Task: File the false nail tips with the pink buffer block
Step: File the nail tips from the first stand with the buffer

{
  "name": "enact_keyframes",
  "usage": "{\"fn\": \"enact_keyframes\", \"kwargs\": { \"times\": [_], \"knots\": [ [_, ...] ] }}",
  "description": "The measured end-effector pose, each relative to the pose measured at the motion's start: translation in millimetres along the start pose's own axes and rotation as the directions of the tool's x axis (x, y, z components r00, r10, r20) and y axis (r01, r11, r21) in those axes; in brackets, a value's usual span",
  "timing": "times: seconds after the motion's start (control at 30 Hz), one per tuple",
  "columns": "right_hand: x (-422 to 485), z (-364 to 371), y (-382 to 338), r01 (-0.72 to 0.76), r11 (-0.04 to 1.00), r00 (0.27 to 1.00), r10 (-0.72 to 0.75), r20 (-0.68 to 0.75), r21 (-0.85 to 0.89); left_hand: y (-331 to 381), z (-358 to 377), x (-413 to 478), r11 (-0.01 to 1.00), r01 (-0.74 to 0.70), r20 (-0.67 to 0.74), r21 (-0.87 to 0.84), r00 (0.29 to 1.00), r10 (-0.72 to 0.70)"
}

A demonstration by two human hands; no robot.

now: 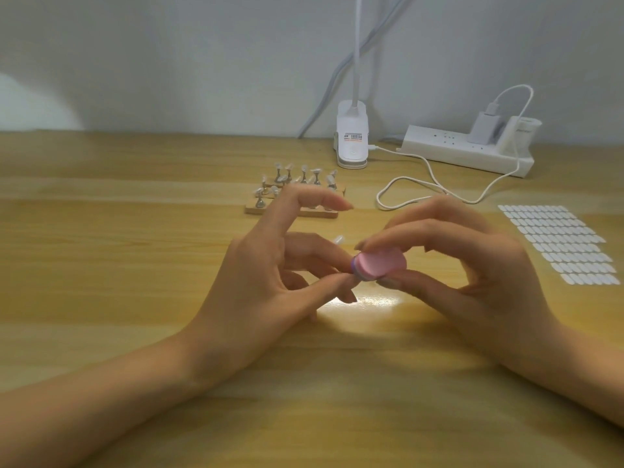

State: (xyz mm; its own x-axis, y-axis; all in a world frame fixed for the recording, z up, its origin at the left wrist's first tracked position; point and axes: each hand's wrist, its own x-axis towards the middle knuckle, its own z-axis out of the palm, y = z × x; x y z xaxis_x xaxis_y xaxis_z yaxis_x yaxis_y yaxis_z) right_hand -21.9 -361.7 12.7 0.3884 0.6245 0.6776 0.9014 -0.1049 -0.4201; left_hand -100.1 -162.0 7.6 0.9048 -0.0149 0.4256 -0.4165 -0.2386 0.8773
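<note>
Block (380,265) is held above the table (135,231) at frame centre, pinched by the right hand (472,265), with fingers on its 12 o'clock edge and the thumb on its 6 o'clock edge. A pink face is turned to the camera, and a purple layer is seen at its 9 o'clock rim.

Left hand (270,275): thumb and middle finger are brought together right at that 9 o'clock rim, and the index finger is raised. What is pinched cannot be told; a nail tip is presumed, but it is hidden. A pale sliver (338,238), possibly a tip, is seen at 12 o'clock of the middle finger.

Stand (293,211) with mounted tips is placed at 12 o'clock of the left hand, well apart from it. Sheet (557,244) is laid at 3 o'clock. Lamp clamp (351,143) and power strip (466,150) are set at the far edge.

Handling, judged:
- The block is taken as light, foam-cored and slightly squashy, with gritty faces that are not slippery. It is best gripped by the edges so that a face is left free.
- Tips are taken as thin, springy plastic that is easily flicked away or cracked. Each is best pinched by its sides near the base, with light strokes advised.
</note>
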Motion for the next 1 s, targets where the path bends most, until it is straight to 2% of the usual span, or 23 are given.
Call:
{"fn": "enact_keyframes", "kwargs": {
  "times": [0.23, 0.5, 0.67, 0.8, 0.93, 1.0],
  "knots": [
    [-1, 0, 3, 0.001, 0.999, 1.000, -0.002, -0.010, -0.051, -3, -3, 3, 0.999, 0.029, -0.038, -0.023, 0.999, -0.030],
    [0, -2, 2, -0.002, 0.999, 1.000, 0.002, -0.007, -0.049, -7, -3, 5, 0.997, -0.001, -0.038, -0.083, 0.999, -0.002],
    [1, 4, -6, 0.068, 0.993, 0.998, -0.068, 0.009, -0.097, -8, -3, 4, 0.993, 0.013, -0.033, -0.117, 0.999, -0.017],
    [4, -1, -3, -0.021, 0.996, 0.998, 0.015, -0.067, -0.090, -8, -3, 4, 0.990, 0.021, -0.052, -0.136, 0.998, -0.028],
    [-1, 7, -9, 0.091, 0.980, 0.996, -0.092, 0.003, -0.179, -8, -2, 4, 0.988, 0.008, -0.016, -0.153, 1.000, -0.011],
    [1, 3, -7, 0.050, 0.986, 0.998, -0.055, -0.030, -0.159, -8, -2, 5, 0.988, 0.016, -0.026, -0.155, 0.999, -0.020]
  ]
}}
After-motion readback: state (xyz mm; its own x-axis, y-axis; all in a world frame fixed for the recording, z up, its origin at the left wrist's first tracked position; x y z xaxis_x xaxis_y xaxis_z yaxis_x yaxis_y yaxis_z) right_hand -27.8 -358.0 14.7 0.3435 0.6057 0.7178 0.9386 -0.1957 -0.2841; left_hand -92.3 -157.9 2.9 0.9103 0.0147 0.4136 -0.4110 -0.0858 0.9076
